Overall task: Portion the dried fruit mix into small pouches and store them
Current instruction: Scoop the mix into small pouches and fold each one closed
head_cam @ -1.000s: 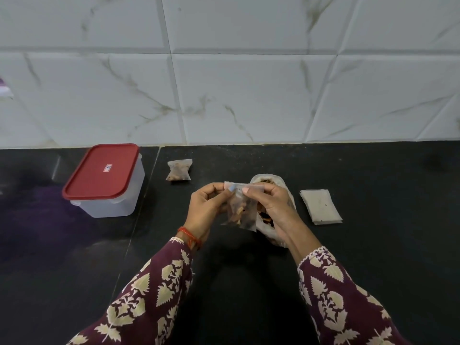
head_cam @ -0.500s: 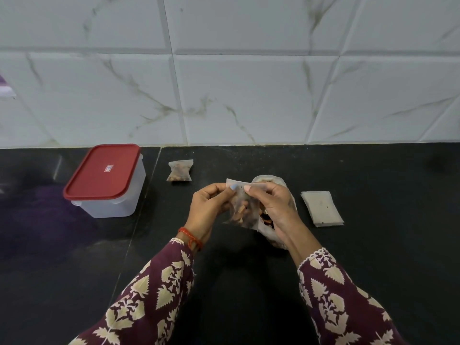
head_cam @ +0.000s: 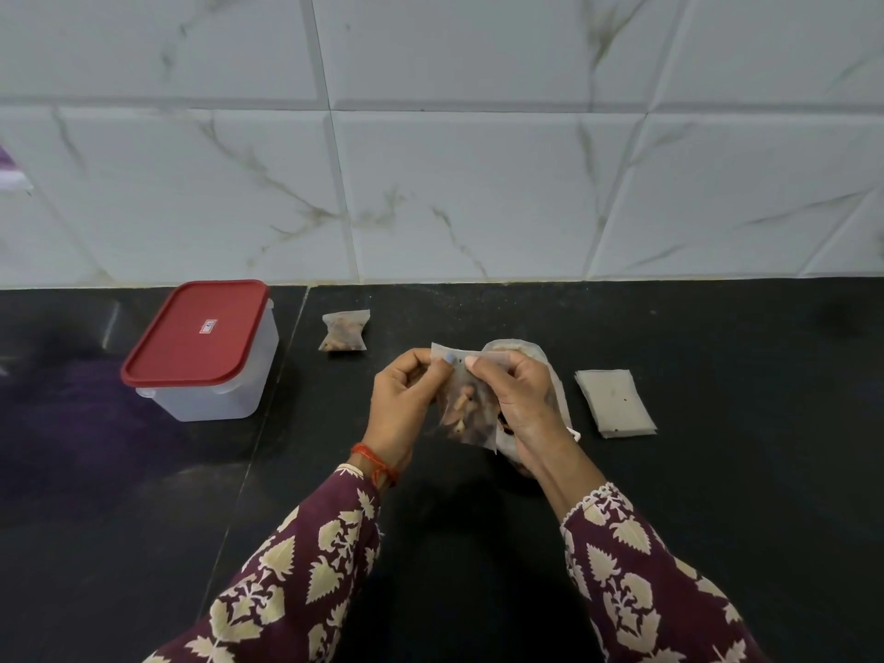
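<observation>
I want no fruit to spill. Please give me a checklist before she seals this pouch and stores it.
1. Both hands hold pouch top: left hand and right hand pinch it, ok.
2. Fruit inside sits below the top edge: ok.
3. Top sealed: cannot tell.
4. Box open for storing: not ok, red lid is on.
5. Empty pouches ready on the right: ok.
6. Earlier filled pouch lying outside the box: not ok.

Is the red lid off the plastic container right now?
No, the red lid sits closed on the plastic container, which stands apart from both hands at the counter's left.
</observation>
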